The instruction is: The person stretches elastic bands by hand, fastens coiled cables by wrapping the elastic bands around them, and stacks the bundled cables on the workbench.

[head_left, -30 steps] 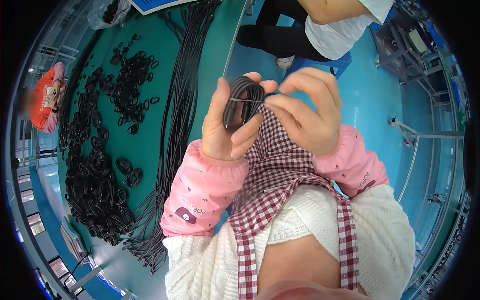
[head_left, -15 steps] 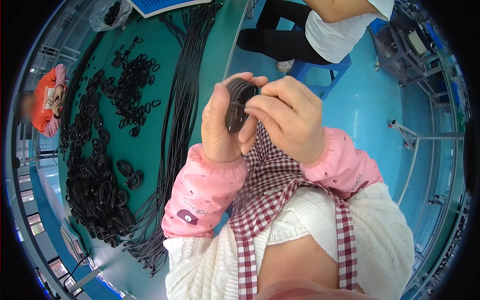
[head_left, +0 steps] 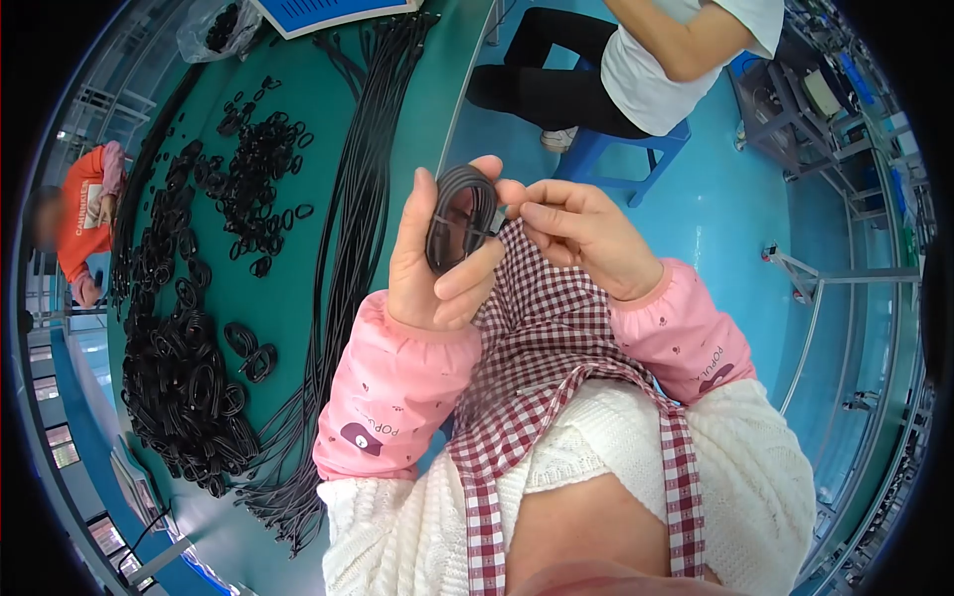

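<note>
A coiled black cable [head_left: 465, 181] stands on edge in my left hand [head_left: 422, 273], whose thumb and fingers are wrapped round it. A thin dark band crosses the coil near its right side, and a small connector end shows there. My right hand [head_left: 591, 233] is just right of the coil, with thumb and forefinger pinched together close to that band. What lies between these fingertips is too small to make out. Both hands are above the checked apron [head_left: 556, 318], away from the table top.
On the green table [head_left: 298, 328] lie a pile of coiled cables [head_left: 179, 387], scattered small black rings [head_left: 263, 159] and a long bundle of straight cables [head_left: 368, 169]. A co-worker in a white shirt [head_left: 656, 74] sits on a blue stool [head_left: 626, 164]. Another person in orange [head_left: 84, 219] is at far left.
My right hand has drawn back a little to the right from the coil. My left hand has turned, so the coil's opening now faces me more. The seated co-worker's arm has shifted.
</note>
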{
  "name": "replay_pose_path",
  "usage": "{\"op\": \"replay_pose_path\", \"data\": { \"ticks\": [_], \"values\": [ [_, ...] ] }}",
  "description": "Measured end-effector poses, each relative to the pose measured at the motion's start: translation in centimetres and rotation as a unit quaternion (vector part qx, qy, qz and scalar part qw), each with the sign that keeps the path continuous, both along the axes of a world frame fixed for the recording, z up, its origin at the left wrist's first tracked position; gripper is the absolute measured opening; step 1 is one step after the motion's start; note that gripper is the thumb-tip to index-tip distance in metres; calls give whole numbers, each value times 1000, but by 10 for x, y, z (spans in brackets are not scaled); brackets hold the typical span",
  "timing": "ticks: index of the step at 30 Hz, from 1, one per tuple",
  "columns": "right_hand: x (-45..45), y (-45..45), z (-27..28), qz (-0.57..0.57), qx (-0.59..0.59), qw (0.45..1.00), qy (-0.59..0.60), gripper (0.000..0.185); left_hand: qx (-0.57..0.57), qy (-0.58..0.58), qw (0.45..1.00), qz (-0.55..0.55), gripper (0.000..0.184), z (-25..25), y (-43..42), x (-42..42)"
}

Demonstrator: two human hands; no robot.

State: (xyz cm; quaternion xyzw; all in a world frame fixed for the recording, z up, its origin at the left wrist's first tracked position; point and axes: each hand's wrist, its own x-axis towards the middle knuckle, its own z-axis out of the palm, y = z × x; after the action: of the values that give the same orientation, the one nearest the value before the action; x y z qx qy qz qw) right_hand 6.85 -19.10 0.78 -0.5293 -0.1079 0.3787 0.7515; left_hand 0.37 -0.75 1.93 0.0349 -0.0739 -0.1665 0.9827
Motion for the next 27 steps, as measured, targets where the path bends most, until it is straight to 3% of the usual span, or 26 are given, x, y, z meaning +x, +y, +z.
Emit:
{"op": "replay_pose_path", "data": {
  "ticks": [3, 4, 7, 10, 14, 17, 19, 22, 23, 26, 27],
  "values": [
    [-5, 1, 15, -62, -4, 993, -97, 17, 37, 20, 999, 26, 54, 0, -1, 3],
    [-9, 3, 17, -116, -32, 968, -218, 14, 63, 26, 997, 41, 53, 3, -3, 3],
    [-23, 10, 32, -218, -123, 817, -519, 14, 158, 44, 982, 96, 54, 5, -8, 4],
    [-19, 26, 26, -237, -127, 702, -659, 19, 267, 59, 949, 160, 56, 6, -15, 1],
    [-24, 34, 26, -237, -208, 609, -728, 14, 378, 39, 895, 233, 57, 10, -19, 1],
    [-25, 35, 25, -218, -202, 623, -724, 15, 390, 37, 891, 231, 55, 9, -19, 0],
    [-20, 35, 19, -169, -90, 761, -620, 9, 364, 48, 907, 205, 54, 5, -16, 1],
    [-19, 21, 26, 3, 38, 961, -274, 14, 242, 41, 957, 155, 53, 7, -5, 1],
    [-18, 13, 29, 75, 70, 988, -118, 18, 201, 37, 969, 139, 53, 8, -2, 1],
    [-7, -2, 31, 87, -9, 994, -62, 32, 118, 76, 990, 24, 53, 9, -2, -3],
    [1, 1, 23, 49, -47, 991, -114, 38, 98, 91, 991, 1, 52, 6, -5, -3]
  ]
}}
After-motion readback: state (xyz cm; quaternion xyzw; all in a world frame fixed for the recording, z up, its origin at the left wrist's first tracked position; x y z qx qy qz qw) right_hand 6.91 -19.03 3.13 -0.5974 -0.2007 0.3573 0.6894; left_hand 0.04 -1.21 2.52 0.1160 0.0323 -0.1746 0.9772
